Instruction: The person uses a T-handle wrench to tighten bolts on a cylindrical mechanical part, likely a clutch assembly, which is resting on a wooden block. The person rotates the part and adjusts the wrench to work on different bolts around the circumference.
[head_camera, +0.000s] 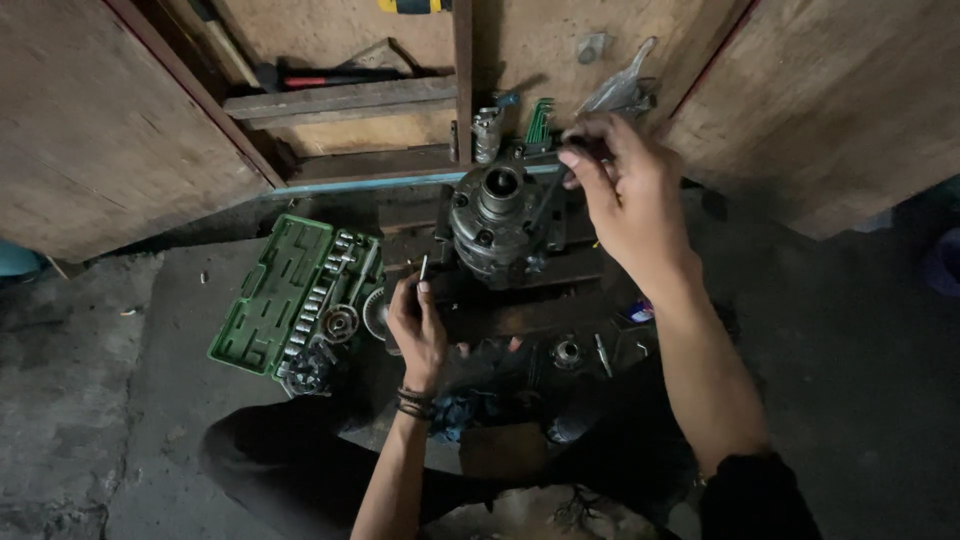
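Nearest the camera: dark trouser legs (300, 470) of the seated person fill the bottom of the frame, both forearms reaching up from them toward the centre.
Left hand (418, 325): centre of the frame, fingers pinched shut on a thin metal pin (424, 268) that stands upright above the fingertips; dark bands ring the wrist.
Right hand (625, 190): upper centre right, fingers curled round the dark handle of a slim tool (548, 200) whose shaft slants down to the housing; how tight the grip is cannot be told.
Metal housing (497, 222): round grey machine part with a bored hub on top, sitting on a dark low surface (520, 310) just above centre, between the two hands.
How it will handle: it looks like cast metal, so likely heavy, rigid and possibly oily; a two-handed hold on the outer rim seems safest, not on the hub.
Pin: likely light, stiff, easy to drop; a fingertip pinch suits it.
Green case (285, 290): open, left of centre on the floor; its right half carries rows of sockets, its left half shows moulded slots, mostly bare.
Beside the case: a ring-shaped bearing (340, 322) touches its lower right edge.
Cabinet (350, 100): open at the top of the frame; a shelf holds long-handled tools, dim; a green key set (540, 122) hangs just above the housing.
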